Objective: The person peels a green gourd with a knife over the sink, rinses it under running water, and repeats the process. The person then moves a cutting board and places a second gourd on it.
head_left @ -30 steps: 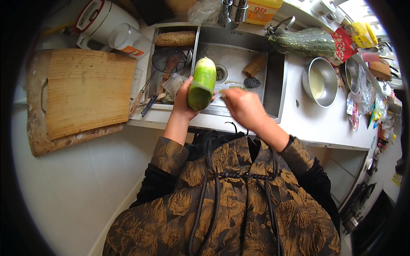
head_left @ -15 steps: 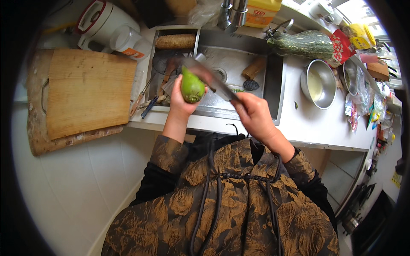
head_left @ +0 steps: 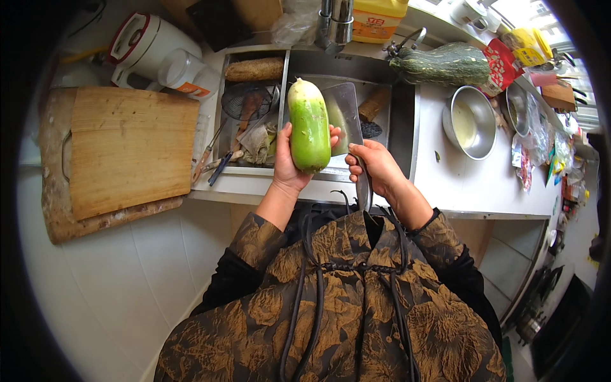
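Observation:
My left hand [head_left: 288, 156] is closed around a green radish [head_left: 308, 127] with a pale, whitish tip pointing away from me. It is held above the near side of the sink [head_left: 412, 127]. To its right, my right hand [head_left: 380, 167] grips a cleaver [head_left: 345, 114] by its handle. The broad blade stands upright close beside the radish, and whether the two touch I cannot tell. Part of the blade's left edge is hidden behind the radish and my left fingertips.
Left lies a wooden cutting board [head_left: 133, 153] on another board. The sink's side compartment holds a brown root [head_left: 254, 69], a strainer [head_left: 245, 104] and a cloth [head_left: 257, 143]. A faucet [head_left: 335, 25] rises behind. Rightward are a large green squash [head_left: 439, 65] and a metal bowl [head_left: 470, 123].
The radish has been tipped from end-on to lengthwise, its pale tip now pointing away. The cleaver has swung from a leftward slant over the radish to upright on its right.

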`<state>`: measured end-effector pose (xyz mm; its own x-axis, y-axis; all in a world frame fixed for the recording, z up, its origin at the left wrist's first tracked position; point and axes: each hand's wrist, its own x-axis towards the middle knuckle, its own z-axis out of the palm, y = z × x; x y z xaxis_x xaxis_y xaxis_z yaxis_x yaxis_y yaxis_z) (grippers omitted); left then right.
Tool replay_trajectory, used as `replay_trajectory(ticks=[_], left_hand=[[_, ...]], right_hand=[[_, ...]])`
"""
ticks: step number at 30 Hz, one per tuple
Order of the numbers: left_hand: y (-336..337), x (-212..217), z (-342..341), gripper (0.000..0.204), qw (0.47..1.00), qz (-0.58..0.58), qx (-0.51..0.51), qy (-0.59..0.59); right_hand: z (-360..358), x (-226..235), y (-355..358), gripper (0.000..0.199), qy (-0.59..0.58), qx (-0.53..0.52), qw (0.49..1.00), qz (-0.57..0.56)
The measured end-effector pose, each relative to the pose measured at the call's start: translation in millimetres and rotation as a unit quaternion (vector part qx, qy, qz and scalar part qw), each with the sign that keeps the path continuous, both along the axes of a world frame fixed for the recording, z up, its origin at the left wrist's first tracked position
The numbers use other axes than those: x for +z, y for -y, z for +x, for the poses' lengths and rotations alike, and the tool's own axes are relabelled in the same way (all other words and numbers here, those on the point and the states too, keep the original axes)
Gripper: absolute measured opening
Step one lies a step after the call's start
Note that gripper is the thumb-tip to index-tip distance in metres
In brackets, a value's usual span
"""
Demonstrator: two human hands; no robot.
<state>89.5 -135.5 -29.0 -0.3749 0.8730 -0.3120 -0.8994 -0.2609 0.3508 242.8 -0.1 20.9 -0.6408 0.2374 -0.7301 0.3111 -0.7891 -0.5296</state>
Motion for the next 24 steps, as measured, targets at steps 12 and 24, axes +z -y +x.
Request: replay_trajectory(ticks=[12, 24], left_hand=[[-31.3, -25.0, -43.4, 0.071, 0.996, -0.036, -0.031, -0.075], [6.3, -0.3, -23.1, 0.075, 0.993, -0.004, -0.121, -0.006]], right_hand=[[49.3, 11.5, -19.9, 0.018, 0.080, -0.009, 0.986, 0.146], [29.4, 27.2, -23.2, 0.016, 0.049, 0.069, 0.702, 0.707]])
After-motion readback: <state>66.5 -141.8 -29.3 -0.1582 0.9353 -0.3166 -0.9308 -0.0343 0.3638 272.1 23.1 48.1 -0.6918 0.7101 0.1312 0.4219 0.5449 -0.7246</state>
